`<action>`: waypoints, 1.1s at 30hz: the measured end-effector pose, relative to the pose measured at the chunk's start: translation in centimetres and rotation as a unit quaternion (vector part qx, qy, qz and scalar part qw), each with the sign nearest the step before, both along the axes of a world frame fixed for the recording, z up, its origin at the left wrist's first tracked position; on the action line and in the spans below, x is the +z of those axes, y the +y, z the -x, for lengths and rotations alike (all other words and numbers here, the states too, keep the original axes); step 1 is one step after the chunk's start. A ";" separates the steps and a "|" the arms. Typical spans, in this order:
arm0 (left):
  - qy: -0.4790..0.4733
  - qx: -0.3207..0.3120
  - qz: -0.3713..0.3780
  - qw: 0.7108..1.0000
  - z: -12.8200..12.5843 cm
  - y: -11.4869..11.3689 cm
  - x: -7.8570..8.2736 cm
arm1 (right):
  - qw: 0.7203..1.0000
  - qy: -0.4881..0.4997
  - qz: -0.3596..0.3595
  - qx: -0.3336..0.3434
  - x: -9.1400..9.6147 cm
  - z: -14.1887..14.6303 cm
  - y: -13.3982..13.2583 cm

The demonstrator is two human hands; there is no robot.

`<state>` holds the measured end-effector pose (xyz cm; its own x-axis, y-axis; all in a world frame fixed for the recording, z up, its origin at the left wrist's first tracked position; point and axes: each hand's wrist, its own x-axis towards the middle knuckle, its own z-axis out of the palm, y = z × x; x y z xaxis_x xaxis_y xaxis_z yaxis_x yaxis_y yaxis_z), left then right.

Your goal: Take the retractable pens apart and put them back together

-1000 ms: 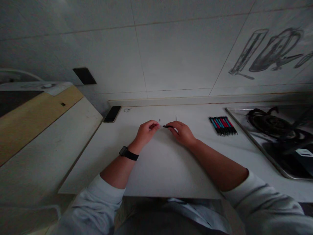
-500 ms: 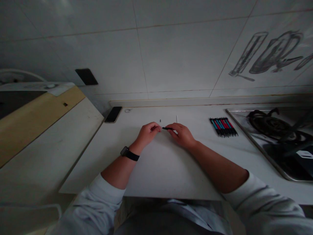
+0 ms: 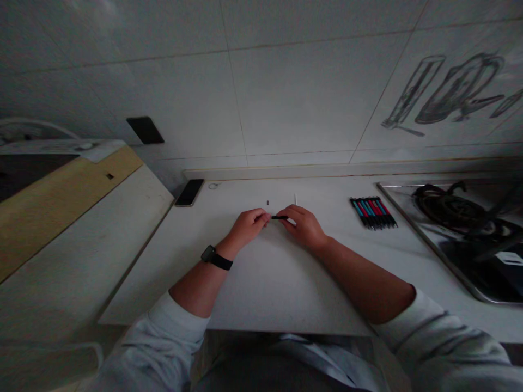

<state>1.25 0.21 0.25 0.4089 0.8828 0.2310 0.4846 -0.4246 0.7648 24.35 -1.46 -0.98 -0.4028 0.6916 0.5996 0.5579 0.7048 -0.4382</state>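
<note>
Over the middle of the white counter, a short black pen piece lies level between my two hands. My right hand pinches its right end between thumb and fingers. At its other end, the closed fingertips of my left hand meet the piece and cover its tip. Just beyond the hands, a tiny dark part lies on the counter, too small to name. A thin white stick, like a pen refill, lies behind my right hand, its near end hidden by the fingers.
Several pens with red, blue and black parts lie in a row to the right. Beyond them is a gas stove. A phone and a small ring lie at the back left. A tiled wall closes off the rear.
The pen piece has turned from slightly tilted to level, and its left end now meets my left fingertips. Both hands have barely shifted. Things on the counter stay put.
</note>
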 end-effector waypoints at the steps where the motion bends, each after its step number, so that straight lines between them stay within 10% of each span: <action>1: 0.002 -0.003 0.001 1.000 0.0 0.0 0.0 | 1.000 0.007 -0.008 0.001 0.0 0.0 0.0; 33: -0.044 0.042 -0.076 0.995 0.0 0.4 -0.4 | 0.995 -0.010 0.078 -0.056 0.0 0.3 -0.3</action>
